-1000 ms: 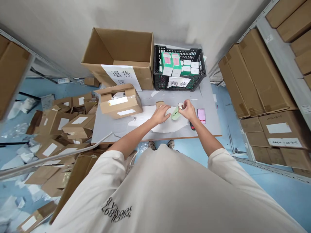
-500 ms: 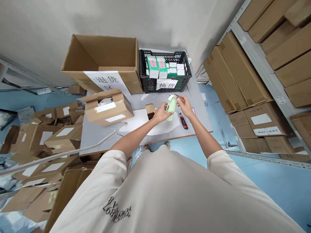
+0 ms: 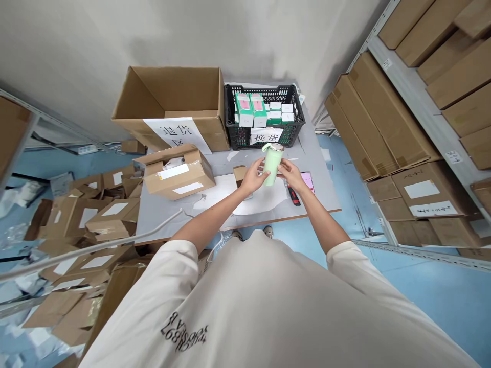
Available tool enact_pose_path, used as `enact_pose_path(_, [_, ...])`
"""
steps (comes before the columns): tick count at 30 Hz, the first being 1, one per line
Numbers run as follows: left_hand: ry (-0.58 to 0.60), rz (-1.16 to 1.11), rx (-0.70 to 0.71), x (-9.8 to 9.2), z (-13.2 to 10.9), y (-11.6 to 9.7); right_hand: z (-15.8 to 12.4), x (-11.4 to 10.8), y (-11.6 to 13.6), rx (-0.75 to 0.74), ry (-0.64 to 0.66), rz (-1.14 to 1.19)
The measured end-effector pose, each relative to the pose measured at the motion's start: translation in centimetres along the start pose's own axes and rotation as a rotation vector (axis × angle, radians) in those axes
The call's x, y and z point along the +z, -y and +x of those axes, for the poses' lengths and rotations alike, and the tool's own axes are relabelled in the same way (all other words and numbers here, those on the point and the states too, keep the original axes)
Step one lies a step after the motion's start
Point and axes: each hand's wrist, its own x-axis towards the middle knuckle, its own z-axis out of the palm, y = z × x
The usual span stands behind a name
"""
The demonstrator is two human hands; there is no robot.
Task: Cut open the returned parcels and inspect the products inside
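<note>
A light green tumbler (image 3: 272, 166) with a metal-rimmed lid and a small green strap stands nearly upright between my hands, above the table. My left hand (image 3: 254, 177) is closed on its left side. From the right, my right hand (image 3: 290, 174) grips the tumbler's other side with the fingertips. Just behind my left hand sits a small open brown box (image 3: 240, 174), partly covered by that hand. A red and black utility knife (image 3: 293, 196) lies by my right wrist, and a pink-screened phone (image 3: 308, 181) lies beyond it.
A large open carton (image 3: 169, 97) and a black crate (image 3: 264, 135) of green-and-white boxes stand at the table's back. An opened carton (image 3: 180, 174) sits at left. Cartons fill the right shelf (image 3: 418, 92) and cover the left floor. A pale cable (image 3: 115, 241) crosses the left side.
The tumbler has turned, so its strap now points left and its dark side mark is out of sight. My right hand has shifted from the lid down to the body.
</note>
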Motion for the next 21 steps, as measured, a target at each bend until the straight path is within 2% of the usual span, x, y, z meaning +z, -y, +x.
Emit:
enact_pose_path(3, [-0.039, -0.059, 0.016, 0.0, 0.1, -0.3, 0.1, -0.3, -0.2, 0.009, -0.027, -0.05])
enact_pose_path(9, [0.039, 0.036, 0.085, 0.1, -0.4, -1.0, 0.5, 0.3, -0.8, -0.001, -0.103, -0.112])
enact_pose_path(11, [0.048, 0.034, 0.084, 0.2, -0.6, -0.9, 0.5, 0.6, -1.0, 0.003, -0.079, -0.075])
enact_pose_path(15, [0.014, -0.107, 0.103, 0.5, -0.6, -0.1, 0.4, 0.4, -0.9, 0.011, 0.024, 0.005])
enact_pose_path(18, [-0.035, -0.161, 0.112, 0.4, -0.4, 0.5, 0.2, -0.2, -0.7, -0.021, 0.05, 0.024])
enact_pose_path(21, [-0.032, -0.23, 0.099, 0.1, -0.1, 0.6, 0.2, -0.6, -0.6, -0.034, 0.049, 0.01])
